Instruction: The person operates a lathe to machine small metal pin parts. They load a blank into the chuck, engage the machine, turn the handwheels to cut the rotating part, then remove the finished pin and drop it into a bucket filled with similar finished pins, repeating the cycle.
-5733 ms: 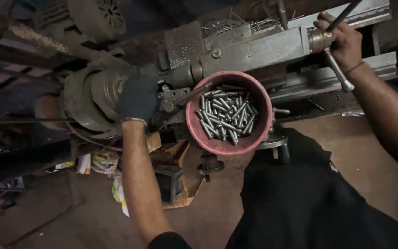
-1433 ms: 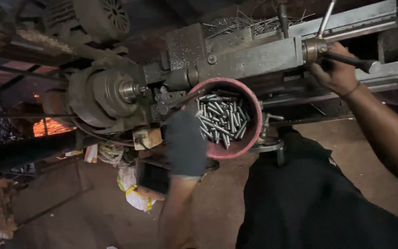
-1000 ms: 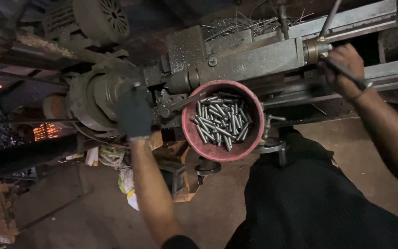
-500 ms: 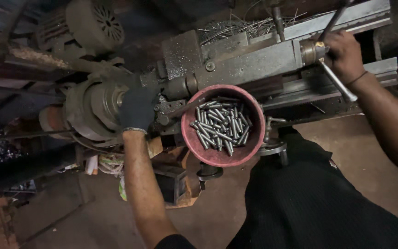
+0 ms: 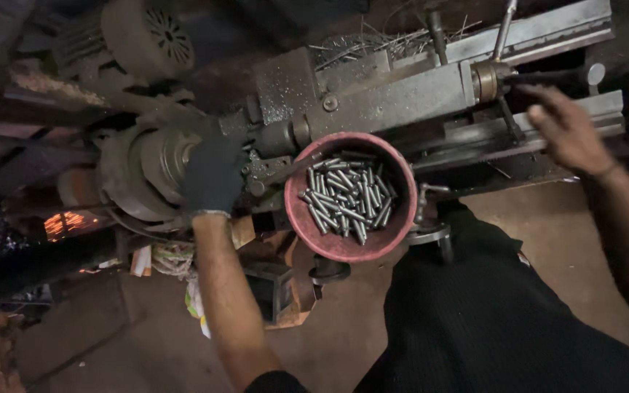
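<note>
Left hand: the gloved left hand [image 5: 212, 175] rests on the round chuck [image 5: 156, 169] at the left end of the lathe [image 5: 394, 98], fingers curled against the chuck's face; whether it pinches anything there cannot be told.
Right hand: the bare right hand [image 5: 568, 131] hovers at the right end of the lathe, fingers loosely spread, just below the dark lever [image 5: 547, 76] and not closed on it.
Lever: its long axis runs nearly level, from the brass hub [image 5: 486, 80] out to the right, ending in a round knob; a second thin rod [image 5: 504, 29] rises from the same hub, tilted slightly to the right.
Lathe body: its long axis runs from the chuck up and to the right, along the grey rails.
Bowl: a red bowl [image 5: 314, 233] sits against the front of the lathe, between the two hands, holding short metal pins [image 5: 347, 196] that lie in a loose heap pointing many ways.
Change: half a second ago the right hand gripped a lever that slanted down to the right; now the hand is off it. The left hand stays at the chuck.
Motor: a motor [image 5: 147, 36] sits above the chuck.
Floor: scraps of paper [image 5: 172, 258] lie below the chuck.
</note>
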`<state>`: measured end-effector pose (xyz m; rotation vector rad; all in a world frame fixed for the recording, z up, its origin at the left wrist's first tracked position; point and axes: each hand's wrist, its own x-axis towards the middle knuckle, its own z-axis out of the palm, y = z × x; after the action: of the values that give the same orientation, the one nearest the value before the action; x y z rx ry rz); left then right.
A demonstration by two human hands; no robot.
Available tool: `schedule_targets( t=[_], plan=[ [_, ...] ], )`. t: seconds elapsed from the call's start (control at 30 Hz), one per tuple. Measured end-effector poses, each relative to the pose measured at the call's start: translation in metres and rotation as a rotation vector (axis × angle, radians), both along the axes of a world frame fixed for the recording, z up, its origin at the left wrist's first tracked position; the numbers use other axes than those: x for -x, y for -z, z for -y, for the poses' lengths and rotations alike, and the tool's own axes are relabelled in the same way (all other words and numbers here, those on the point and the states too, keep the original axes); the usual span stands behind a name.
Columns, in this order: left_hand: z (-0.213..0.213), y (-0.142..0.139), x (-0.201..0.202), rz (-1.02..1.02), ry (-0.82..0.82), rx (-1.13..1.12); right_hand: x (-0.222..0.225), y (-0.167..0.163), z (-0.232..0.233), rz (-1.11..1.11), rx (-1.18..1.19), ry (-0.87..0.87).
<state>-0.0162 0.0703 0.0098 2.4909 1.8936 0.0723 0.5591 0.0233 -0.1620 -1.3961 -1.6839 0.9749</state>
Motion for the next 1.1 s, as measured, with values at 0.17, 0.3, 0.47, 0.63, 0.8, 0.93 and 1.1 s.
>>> schedule_targets(
  t=[0.17, 0.3, 0.47, 0.63, 0.8, 0.93, 1.1],
  plan=[
    [0.080, 0.012, -0.005, 0.195, -0.268, -0.254, 0.049, 0.007, -0.010, -0.142, 0.275, 0.123],
    [0.178, 0.085, -0.002, 0.336, -0.552, -0.277, 0.054, 0.005, -0.006, -0.132, 0.462, 0.207],
    [0.280, 0.181, -0.004, 0.007, -0.234, 0.484, 0.051, 0.002, -0.004, -0.245, 0.436, 0.187],
    [0.339, 0.230, -0.062, 0.272, -0.082, 0.078, 0.050, 0.003, -0.003, -0.207, 0.372, 0.192],
    [0.327, 0.241, -0.090, 1.098, -0.750, 0.695, 0.048, 0.004, -0.003, -0.210, 0.408, 0.191],
    [0.315, 0.215, -0.043, 1.354, -0.824, 0.592, 0.044, 0.005, -0.004, -0.249, 0.385, 0.150],
    [0.307, 0.169, -0.061, 1.138, -0.893, 0.273, 0.044, 0.008, -0.005, -0.247, 0.343, 0.161]
  ],
)
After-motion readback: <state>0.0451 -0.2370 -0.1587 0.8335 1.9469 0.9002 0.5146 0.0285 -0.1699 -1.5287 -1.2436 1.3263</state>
